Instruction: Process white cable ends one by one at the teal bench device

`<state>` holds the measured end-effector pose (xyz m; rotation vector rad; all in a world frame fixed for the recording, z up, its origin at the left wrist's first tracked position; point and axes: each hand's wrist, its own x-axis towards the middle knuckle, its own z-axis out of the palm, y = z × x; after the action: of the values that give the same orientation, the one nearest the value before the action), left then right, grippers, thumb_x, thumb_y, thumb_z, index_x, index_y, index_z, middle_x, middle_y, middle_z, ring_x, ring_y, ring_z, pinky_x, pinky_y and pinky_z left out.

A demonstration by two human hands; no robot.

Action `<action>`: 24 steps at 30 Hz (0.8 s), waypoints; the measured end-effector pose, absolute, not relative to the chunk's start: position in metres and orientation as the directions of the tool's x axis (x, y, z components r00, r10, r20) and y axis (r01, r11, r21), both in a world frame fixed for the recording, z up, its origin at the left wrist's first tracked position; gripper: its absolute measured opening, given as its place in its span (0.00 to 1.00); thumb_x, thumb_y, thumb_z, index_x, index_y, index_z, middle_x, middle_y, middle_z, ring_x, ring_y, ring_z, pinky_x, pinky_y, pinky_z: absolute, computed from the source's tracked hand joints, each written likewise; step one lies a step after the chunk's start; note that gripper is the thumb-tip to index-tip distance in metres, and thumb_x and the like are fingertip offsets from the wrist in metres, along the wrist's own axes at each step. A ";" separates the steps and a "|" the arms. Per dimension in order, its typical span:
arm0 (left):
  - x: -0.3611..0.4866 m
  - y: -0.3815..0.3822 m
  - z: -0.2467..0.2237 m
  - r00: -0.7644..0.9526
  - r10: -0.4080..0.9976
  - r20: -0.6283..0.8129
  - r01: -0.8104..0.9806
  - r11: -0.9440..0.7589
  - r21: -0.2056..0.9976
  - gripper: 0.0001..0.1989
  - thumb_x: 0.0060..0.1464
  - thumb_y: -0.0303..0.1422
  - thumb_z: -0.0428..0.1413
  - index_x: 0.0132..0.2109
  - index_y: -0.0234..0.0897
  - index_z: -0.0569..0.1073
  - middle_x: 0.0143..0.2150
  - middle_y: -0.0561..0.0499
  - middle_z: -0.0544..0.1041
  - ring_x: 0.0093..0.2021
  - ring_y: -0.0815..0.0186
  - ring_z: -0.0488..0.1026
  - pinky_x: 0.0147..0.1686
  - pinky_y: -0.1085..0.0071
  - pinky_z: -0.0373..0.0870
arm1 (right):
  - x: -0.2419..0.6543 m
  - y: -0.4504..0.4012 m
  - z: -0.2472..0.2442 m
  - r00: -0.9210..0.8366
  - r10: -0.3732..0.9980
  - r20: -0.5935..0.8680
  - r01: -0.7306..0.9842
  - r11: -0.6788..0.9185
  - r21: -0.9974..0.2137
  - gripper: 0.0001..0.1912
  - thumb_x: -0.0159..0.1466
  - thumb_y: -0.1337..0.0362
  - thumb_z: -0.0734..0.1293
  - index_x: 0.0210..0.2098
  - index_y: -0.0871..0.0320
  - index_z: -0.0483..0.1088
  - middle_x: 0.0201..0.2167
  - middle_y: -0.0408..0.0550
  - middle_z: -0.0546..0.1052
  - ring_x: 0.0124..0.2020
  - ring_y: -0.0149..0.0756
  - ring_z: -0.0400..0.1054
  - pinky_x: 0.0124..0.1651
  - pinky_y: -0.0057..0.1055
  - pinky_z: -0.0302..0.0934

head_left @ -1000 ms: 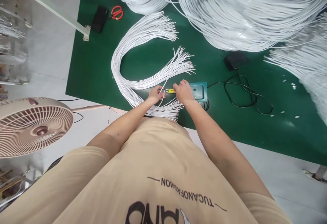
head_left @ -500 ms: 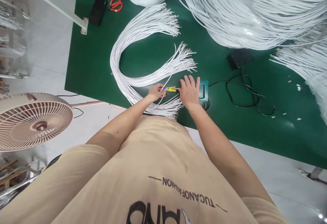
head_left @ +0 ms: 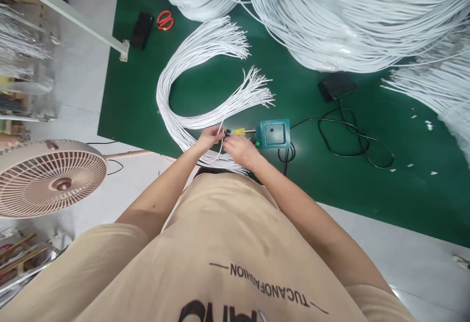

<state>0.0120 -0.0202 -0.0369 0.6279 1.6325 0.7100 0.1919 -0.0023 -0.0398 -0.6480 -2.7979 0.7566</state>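
yellow piece point(head_left: 239, 131) points lengthwise at left fingers point(head_left: 215, 131) pinching white wire point(head_left: 222, 122); what right fingers point(head_left: 230, 142) hold is hidden.

Wire bundle point(head_left: 163, 87) is lying on table point(head_left: 348, 185), machine point(head_left: 274, 134) sitting to its right, cord point(head_left: 310, 118) trailing farther right. Left hand point(head_left: 210, 139) and right hand point(head_left: 240, 149) are sitting left of machine. Scissors point(head_left: 165, 20) are lying behind bundle, leftward; coil point(head_left: 330, 28) is lying behind, rightward. Fan point(head_left: 62, 183) is standing left of table.

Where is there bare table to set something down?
Bare: the hollow of the white wire bundle; between its ends and the black box; between looped cable and near table edge. Crowded: around left hand and right hand; under the coils.
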 end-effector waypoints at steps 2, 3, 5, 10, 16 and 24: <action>0.011 -0.023 -0.033 -0.178 0.721 -0.669 -0.018 0.677 0.735 0.17 0.38 0.33 0.67 0.37 0.33 0.75 0.27 0.56 0.70 0.24 0.77 0.62 0.24 0.78 0.56 | 0.179 -0.021 -0.037 -0.941 0.329 0.080 0.244 0.823 -0.513 0.19 0.68 0.70 0.51 0.40 0.62 0.73 0.41 0.58 0.77 0.47 0.45 0.64 0.49 0.41 0.58; 0.011 -0.024 -0.031 -0.171 0.727 -0.665 -0.034 0.670 0.742 0.17 0.37 0.34 0.67 0.37 0.33 0.75 0.28 0.55 0.70 0.25 0.77 0.62 0.24 0.78 0.55 | 0.175 -0.030 -0.038 -0.934 0.351 0.071 0.267 0.814 -0.516 0.18 0.67 0.71 0.52 0.40 0.62 0.73 0.40 0.59 0.77 0.48 0.46 0.63 0.50 0.41 0.57; 0.011 -0.027 -0.027 -0.192 0.744 -0.640 -0.083 0.638 0.766 0.20 0.38 0.38 0.68 0.39 0.34 0.75 0.31 0.54 0.71 0.27 0.76 0.63 0.24 0.78 0.56 | 0.172 -0.045 -0.042 -0.897 0.442 -0.024 0.379 0.737 -0.559 0.15 0.63 0.73 0.56 0.36 0.61 0.74 0.37 0.60 0.77 0.47 0.48 0.63 0.50 0.41 0.56; 0.017 -0.036 -0.016 -0.222 0.762 -0.609 -0.106 0.602 0.792 0.22 0.45 0.48 0.62 0.40 0.34 0.76 0.33 0.50 0.74 0.29 0.75 0.66 0.26 0.78 0.58 | 0.180 -0.040 -0.046 -0.722 0.633 -0.278 0.545 0.274 -0.792 0.06 0.60 0.68 0.64 0.30 0.59 0.74 0.32 0.54 0.78 0.38 0.41 0.67 0.42 0.34 0.58; 0.022 -0.049 -0.013 -0.176 0.767 -0.617 0.071 0.635 0.769 0.22 0.46 0.47 0.62 0.42 0.33 0.79 0.31 0.50 0.75 0.30 0.73 0.68 0.31 0.75 0.62 | 0.173 0.014 -0.030 -0.351 0.877 -0.330 0.320 -0.219 -0.922 0.14 0.61 0.54 0.65 0.38 0.57 0.73 0.27 0.42 0.75 0.28 0.31 0.66 0.36 0.29 0.60; 0.006 -0.056 -0.007 -0.070 0.738 -0.671 -0.011 0.672 0.740 0.24 0.41 0.45 0.65 0.41 0.31 0.79 0.29 0.50 0.76 0.30 0.71 0.70 0.35 0.71 0.65 | 0.151 0.028 -0.013 -0.219 0.882 -0.417 -0.052 -0.437 -0.898 0.14 0.50 0.53 0.70 0.23 0.58 0.69 0.18 0.38 0.68 0.18 0.25 0.56 0.24 0.27 0.54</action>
<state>0.0060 -0.0555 -0.0068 0.6248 1.5313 0.6876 0.1510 0.0281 -0.0131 -1.3448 -1.0364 1.7380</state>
